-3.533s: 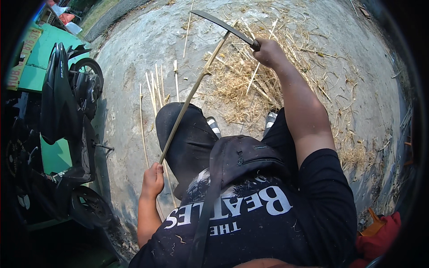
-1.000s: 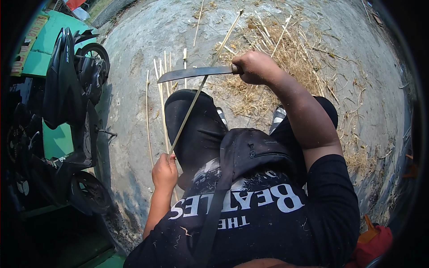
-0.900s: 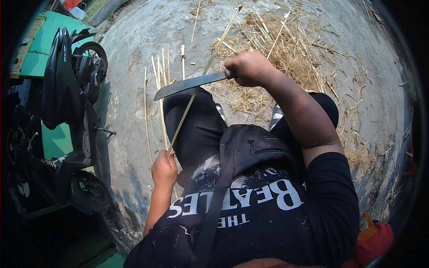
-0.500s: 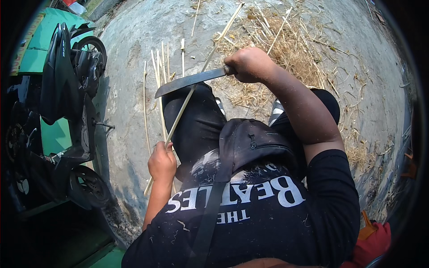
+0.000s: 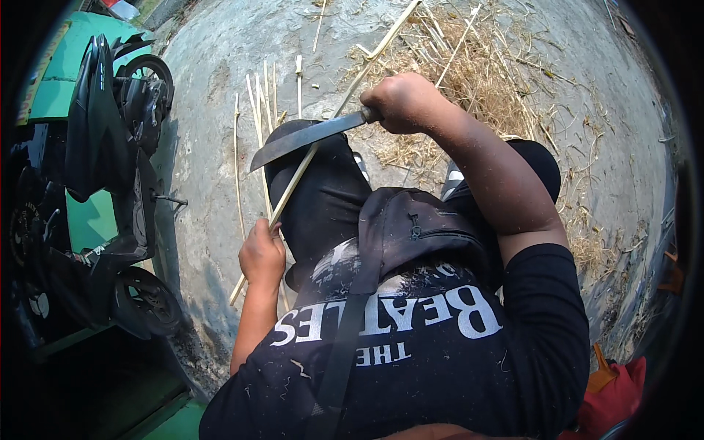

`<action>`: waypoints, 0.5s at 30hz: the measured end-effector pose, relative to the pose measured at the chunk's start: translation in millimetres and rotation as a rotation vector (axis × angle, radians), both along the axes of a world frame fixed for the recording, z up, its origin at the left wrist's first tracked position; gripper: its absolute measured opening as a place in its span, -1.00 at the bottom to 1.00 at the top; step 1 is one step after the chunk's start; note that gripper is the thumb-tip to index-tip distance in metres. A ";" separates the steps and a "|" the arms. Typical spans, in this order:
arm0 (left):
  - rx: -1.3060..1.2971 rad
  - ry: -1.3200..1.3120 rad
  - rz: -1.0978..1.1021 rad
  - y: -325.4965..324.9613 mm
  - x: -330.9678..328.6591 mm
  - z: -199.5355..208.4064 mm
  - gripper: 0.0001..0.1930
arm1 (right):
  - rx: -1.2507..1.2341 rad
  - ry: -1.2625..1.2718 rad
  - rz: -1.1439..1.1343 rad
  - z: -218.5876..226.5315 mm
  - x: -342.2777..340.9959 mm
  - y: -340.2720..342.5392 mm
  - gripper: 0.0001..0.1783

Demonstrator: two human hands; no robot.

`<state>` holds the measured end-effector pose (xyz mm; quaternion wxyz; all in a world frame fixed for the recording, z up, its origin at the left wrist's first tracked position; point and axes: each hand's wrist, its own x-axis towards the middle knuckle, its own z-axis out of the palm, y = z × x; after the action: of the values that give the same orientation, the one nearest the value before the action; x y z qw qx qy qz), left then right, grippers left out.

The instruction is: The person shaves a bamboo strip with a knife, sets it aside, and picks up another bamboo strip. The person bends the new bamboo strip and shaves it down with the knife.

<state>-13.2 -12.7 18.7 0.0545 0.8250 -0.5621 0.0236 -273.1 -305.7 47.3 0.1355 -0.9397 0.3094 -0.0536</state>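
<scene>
Right above the left knee (image 5: 315, 180), a pale strip (image 5: 299, 176) runs on a slant, top end up toward the shavings (image 5: 484, 95) on the concrete (image 5: 205, 139). The left hand (image 5: 262, 257) is clenched round its lower part — a short tail pokes out below the fist. The right hand (image 5: 407, 103) has a firm grip on a knife (image 5: 308, 141), and the blade crosses over the strip, tip pointing left; can't tell if it's biting in. More sticks (image 5: 262, 147) lie left of the knee, with a black scooter (image 5: 110, 147) parked past them.

The strip (image 5: 295, 183) is pale yellow, the blade (image 5: 308, 138) grey.
</scene>
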 end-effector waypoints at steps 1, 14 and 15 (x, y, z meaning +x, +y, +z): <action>-0.020 0.026 -0.017 1.1 6.4 -6.8 -0.81 | -0.002 0.000 -0.001 -6.5 -7.7 -14.8 -0.90; 0.054 0.000 -0.001 -8.6 -2.6 12.7 -0.79 | 0.000 -0.002 -0.026 -8.4 -0.8 -3.1 -0.87; 0.053 0.002 0.003 -6.7 1.2 6.9 -0.79 | -0.001 -0.001 -0.021 -9.2 -4.1 -10.8 -0.87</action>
<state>-12.0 -19.4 25.6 0.0333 0.8269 -0.5613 0.0078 -277.1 -316.5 38.2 0.1344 -0.9364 0.3193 -0.0556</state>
